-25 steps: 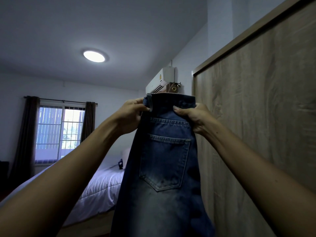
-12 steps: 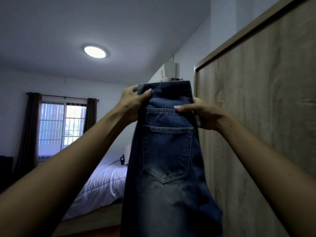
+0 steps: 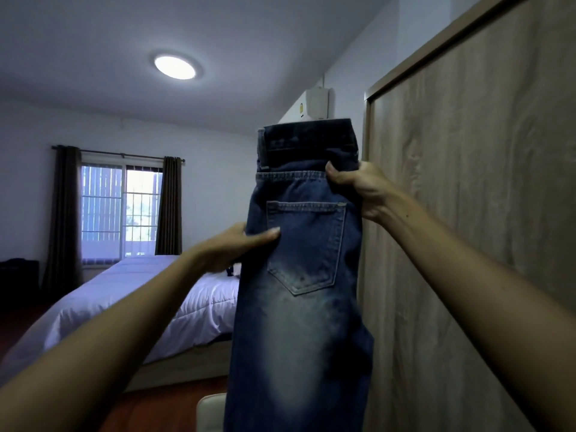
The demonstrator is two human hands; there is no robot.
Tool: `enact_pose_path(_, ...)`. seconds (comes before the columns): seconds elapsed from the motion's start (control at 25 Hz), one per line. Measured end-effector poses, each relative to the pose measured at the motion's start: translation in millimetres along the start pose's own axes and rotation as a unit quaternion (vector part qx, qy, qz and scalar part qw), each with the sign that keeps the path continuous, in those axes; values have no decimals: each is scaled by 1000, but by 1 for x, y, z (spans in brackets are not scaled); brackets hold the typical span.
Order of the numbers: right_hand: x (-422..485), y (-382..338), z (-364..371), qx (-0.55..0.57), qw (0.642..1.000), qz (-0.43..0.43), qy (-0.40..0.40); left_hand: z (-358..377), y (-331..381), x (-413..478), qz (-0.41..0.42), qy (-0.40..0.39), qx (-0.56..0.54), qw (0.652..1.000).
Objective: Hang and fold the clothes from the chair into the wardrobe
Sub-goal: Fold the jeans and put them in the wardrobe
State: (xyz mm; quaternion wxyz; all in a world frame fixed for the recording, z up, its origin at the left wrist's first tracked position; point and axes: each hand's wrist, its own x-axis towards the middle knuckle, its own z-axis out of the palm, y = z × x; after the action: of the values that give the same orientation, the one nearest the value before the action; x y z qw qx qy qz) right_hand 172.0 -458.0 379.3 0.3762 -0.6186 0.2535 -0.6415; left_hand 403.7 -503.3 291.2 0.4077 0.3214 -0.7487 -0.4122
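Jeans [image 3: 299, 275]: held up in the air, waistband on top, back pocket facing the camera, legs hanging out of view below; beside the closed wardrobe door [image 3: 467, 213].
Right hand [image 3: 358, 188]: clamped on the right edge just under the waistband, thumb in front.
Left hand [image 3: 237, 244]: pinches the left edge beside the pocket (fingers hidden behind the denim).
Background: bed [image 3: 140, 291], curtained window [image 3: 121, 210].

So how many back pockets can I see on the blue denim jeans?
1: a stitched back pocket faces the camera on the blue denim jeans; the left hand pinches beside it, the right hand grips above. A second may be hidden on the far side.
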Motion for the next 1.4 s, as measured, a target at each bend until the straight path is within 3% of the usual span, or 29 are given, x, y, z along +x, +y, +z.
enact_pose_path(0.12,2,3,4,-10,1000,4,-5,10,-40,-10,-3,47,-47,998)
enact_pose_path(0.28,2,0,0,2,1000,9,24,20,-29,-11,99,108,-44,988)
enact_pose_path(0.36,0,-3,-1,22,999,-6,32,23,-28,-10,105,115,-77,985)
enact_pose_path(0.44,-3,-3,0,34,999,-18,32,25,-34,-13,37,37,-120,991)
enact_pose_path(0.56,-7,-3,-2,29,999,-33,31,23,-49,-21,-34,-85,-96,991)
enact_pose_path(0.76,-15,-14,-9,-106,990,-86,34,20,-51,-22,-10,-36,-85,996)
enact_pose_path(0.92,-21,-19,-12,-144,984,-100,25,26,-48,-30,-42,-73,-114,990)
enact_pose_path(1.2,-41,-21,-16,-148,982,-108,38,25,-47,-50,-17,-141,-131,981)
enact_pose_path(1.4,-60,-28,-4,-138,983,-108,46,28,-46,-65,-28,-147,-177,973)
